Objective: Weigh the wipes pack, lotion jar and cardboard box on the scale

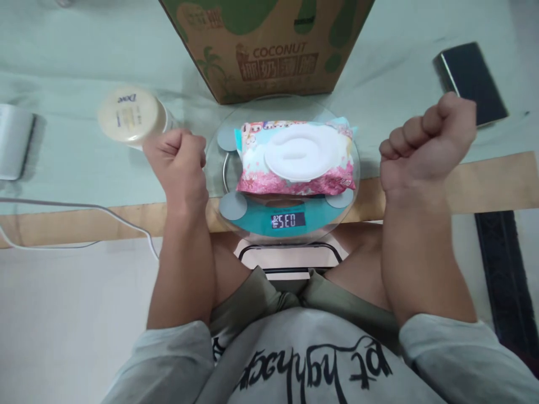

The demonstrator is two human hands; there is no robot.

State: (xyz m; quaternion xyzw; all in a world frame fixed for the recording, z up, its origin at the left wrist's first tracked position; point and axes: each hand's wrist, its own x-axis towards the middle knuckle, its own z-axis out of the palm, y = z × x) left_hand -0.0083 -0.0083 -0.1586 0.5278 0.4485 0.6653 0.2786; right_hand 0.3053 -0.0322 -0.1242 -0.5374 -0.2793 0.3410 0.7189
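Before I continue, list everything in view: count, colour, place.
Wipes pack: one, pink-white-blue, on scale.
Scale: one, clear-teal, under pack.
Box: one, brown-green, behind scale.
Tub: one, cream lid, left of scale.
Flat device: one, black, right of box.
Block: one, white, left edge.
Cable: one or two, white, lower left.
Cloth: one, pale green, under box.
Wooden strip: one, tan, along cloth's near edge.
Frame: one, black, below scale.
Dark strip: one, black, lower right.
Floor: one, pale, lower left.
Cut-off item: one, unclear, top left.
Shirt: one, grey, bottom.
Shorts: one pair, olive, bottom centre.
Thighs: two, bare, flanking frame.
Left hand: one, bare fist, near tub.
Right hand: one, bare fist, near device.
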